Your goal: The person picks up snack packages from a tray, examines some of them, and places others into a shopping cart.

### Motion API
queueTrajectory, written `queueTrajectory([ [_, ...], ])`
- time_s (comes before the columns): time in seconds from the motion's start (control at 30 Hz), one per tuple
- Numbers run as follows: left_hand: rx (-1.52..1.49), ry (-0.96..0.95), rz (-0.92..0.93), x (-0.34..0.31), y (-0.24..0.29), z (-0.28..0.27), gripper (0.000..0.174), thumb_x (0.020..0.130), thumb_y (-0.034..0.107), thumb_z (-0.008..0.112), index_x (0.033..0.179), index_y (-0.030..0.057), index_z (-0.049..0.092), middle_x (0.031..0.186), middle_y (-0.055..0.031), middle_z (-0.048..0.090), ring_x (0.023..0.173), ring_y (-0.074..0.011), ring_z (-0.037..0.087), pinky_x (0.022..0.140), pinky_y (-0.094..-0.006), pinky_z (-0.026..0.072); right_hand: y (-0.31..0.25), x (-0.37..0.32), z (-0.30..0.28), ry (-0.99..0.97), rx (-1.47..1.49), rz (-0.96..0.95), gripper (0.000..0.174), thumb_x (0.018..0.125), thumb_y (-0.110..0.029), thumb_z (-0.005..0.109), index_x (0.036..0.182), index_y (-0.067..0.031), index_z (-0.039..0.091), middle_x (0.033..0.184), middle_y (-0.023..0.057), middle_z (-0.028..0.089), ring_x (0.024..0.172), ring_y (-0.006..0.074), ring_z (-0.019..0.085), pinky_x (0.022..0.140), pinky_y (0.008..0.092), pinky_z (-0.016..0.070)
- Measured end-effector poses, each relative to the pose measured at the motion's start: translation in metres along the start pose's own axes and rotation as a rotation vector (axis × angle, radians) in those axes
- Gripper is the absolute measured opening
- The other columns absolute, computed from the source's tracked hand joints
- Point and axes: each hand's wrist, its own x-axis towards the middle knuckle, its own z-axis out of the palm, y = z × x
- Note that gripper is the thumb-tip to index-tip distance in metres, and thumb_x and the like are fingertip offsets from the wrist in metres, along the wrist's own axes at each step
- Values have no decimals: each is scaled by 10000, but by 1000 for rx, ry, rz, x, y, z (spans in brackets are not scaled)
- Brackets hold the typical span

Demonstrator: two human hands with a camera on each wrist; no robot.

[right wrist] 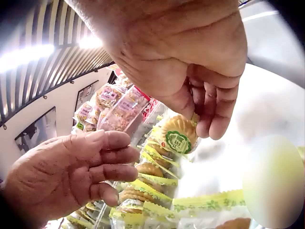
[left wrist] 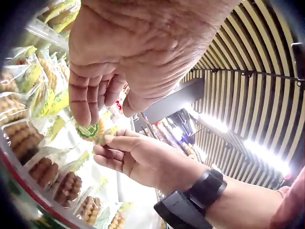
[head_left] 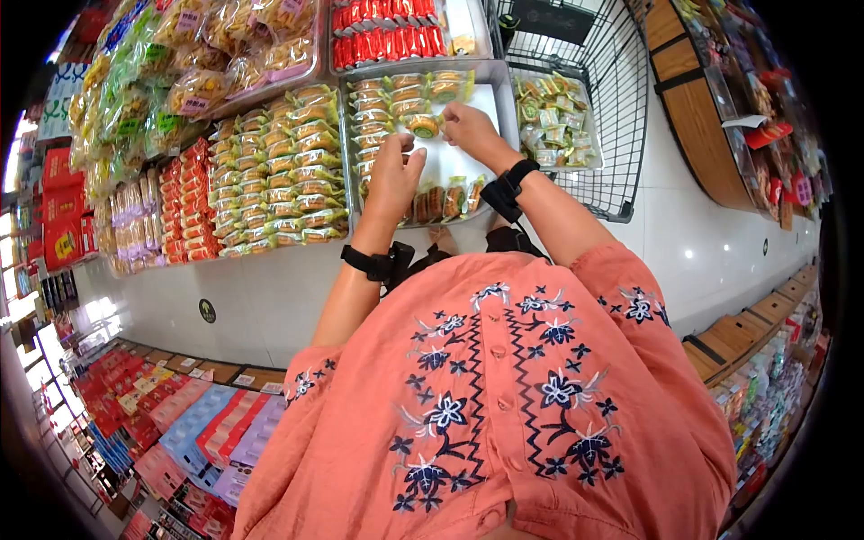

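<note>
White-lined tray [head_left: 454, 166] of wrapped biscuits [head_left: 370, 116]

Right hand [head_left: 474, 135] in a fingertip pinch, left hand [head_left: 392, 180] loosely open nearby.

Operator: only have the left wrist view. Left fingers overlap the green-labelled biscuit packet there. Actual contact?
Observer: No, right wrist view shows a gap between the left hand and the biscuit packet.
Operator: Copy. What's just beyond the bin, on the person's right?
Observer: Head view: a wire cart beside the bin.
Operator: Anything in it?
Observer: Yes, a clear tray of small wrapped pieces.
</note>
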Motion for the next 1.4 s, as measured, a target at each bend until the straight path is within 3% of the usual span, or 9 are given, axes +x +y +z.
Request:
queueTrajectory([
  [0.13, -60, -33, -47, 3, -7, 4, 438, 968, 232, 636, 1274, -67, 542, 1204, -197, 643, 1038, -238, 656, 845, -356, 544, 13, 11, 9, 18, -96, -65, 146, 835, -86, 581, 952, -5, 611, 825, 210, 654, 765, 369, 634, 705, 437, 501],
  [0.23, -56, -51, -57, 6, -12, 6, 463, 972, 244, 631, 1285, -81, 527, 1220, -205, 638, 1051, -229, 652, 847, -344, 543, 18, 17, 13, 32, -92, -57, 152, 832, -91, 590, 958, -12, 623, 849, 222, 662, 810, 403, 633, 736, 451, 502],
  [0.53, -48, -74, -111, 24, -20, 17, 608, 962, 287, 639, 1391, -102, 453, 1307, -253, 596, 1093, -281, 652, 896, -363, 531, 26, 29, 23, 84, -77, -41, 183, 827, -120, 600, 971, -18, 648, 896, 225, 684, 864, 407, 654, 779, 460, 511],
  [0.73, 51, -70, -47, 35, -21, 23, 653, 954, 312, 634, 1402, -118, 432, 1285, -282, 601, 1108, -290, 656, 908, -361, 526, 41, 41, 29, 90, -19, -22, 176, 832, -125, 594, 954, -16, 659, 913, 221, 692, 882, 403, 659, 797, 459, 519],
  [0.93, 52, -88, -105, 43, -21, 26, 636, 953, 313, 622, 1378, -128, 451, 1250, -290, 617, 1061, -291, 673, 877, -368, 536, 34, 38, 24, 71, -22, 33, 172, 839, -126, 594, 950, -12, 658, 933, 212, 698, 896, 394, 664, 810, 452, 520],
  [1.03, 67, -81, -125, 45, -23, 27, 639, 951, 314, 624, 1377, -130, 452, 1230, -288, 625, 1049, -285, 675, 856, -372, 540, 32, 38, 21, 12, -61, 27, 243, 890, -95, 573, 1086, 46, 600, 896, 150, 673, 797, 215, 689, 706, 341, 553],
  [1.23, 24, -85, -172, 44, -22, 29, 640, 953, 308, 634, 1383, -127, 446, 1244, -267, 615, 1036, -271, 673, 819, -359, 555, 21, 23, 11, 11, -140, 23, 234, 896, -98, 572, 1083, 42, 595, 895, 149, 675, 795, 221, 684, 703, 345, 547],
  [1.27, 42, -105, -171, 47, -27, 29, 635, 966, 310, 633, 1389, -122, 441, 1256, -248, 608, 1047, -258, 666, 811, -351, 564, 24, 25, 11, 3, -43, 86, 277, 848, -168, 646, 1064, 3, 628, 1039, 229, 688, 991, 387, 654, 859, 434, 511],
  [1.4, -29, -134, -215, 50, -38, 32, 631, 975, 305, 644, 1409, -99, 426, 1311, -211, 570, 1108, -250, 636, 825, -347, 571, 30, 28, 9, 6, -48, 100, 276, 853, -169, 639, 1073, -2, 634, 1039, 225, 692, 1005, 393, 654, 868, 437, 511],
])
